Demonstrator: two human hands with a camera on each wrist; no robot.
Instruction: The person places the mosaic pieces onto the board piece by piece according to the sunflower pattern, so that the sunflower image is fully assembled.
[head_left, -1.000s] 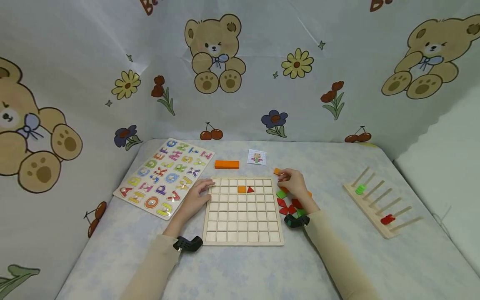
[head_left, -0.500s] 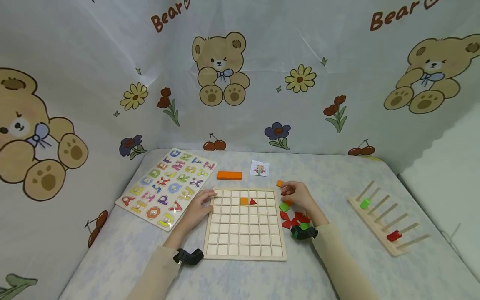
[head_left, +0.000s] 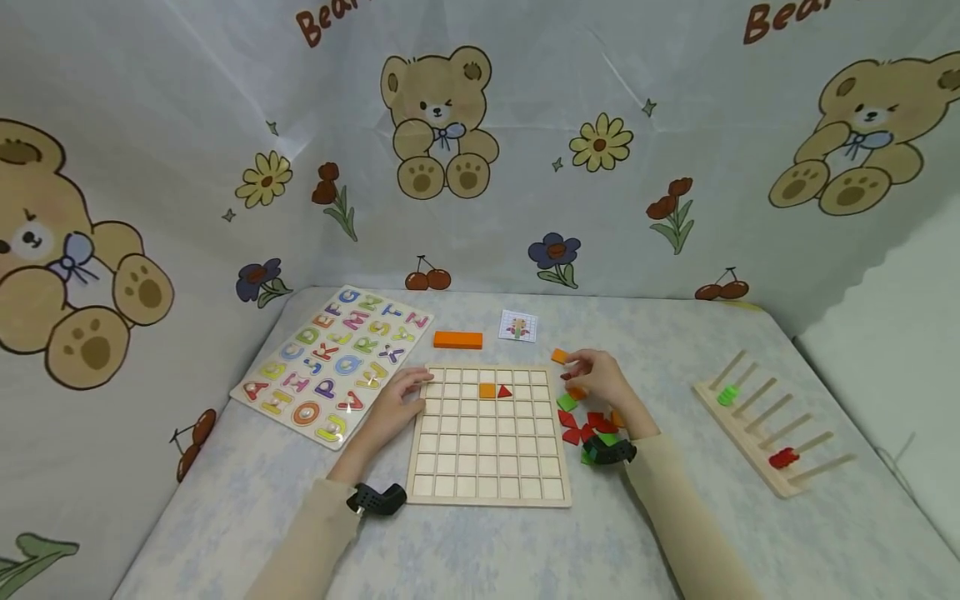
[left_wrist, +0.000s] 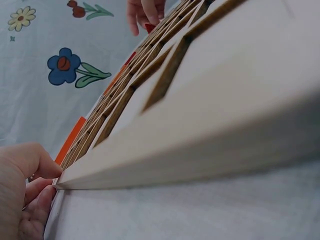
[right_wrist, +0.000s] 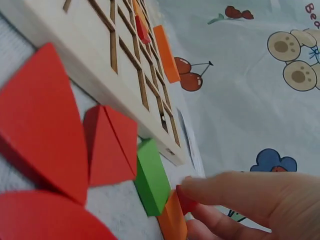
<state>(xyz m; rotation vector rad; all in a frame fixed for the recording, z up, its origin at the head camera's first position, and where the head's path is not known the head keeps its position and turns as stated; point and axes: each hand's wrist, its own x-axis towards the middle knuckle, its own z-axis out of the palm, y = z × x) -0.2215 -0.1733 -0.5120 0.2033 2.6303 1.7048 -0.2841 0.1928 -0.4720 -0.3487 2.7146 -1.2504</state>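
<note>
Selecting, seemingly: one red piece [right_wrist: 185, 201], pinched in right hand [head_left: 604, 382] just beside grid board [head_left: 487, 463], left hand [head_left: 392, 408] gripping its left edge; next move presumably calls for lifting the piece across.

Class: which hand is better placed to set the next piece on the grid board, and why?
Probably the right hand: it pinches a red piece beside the right edge of the board, with loose pieces nearby. The left hand holds the board near its far left corner.
</note>
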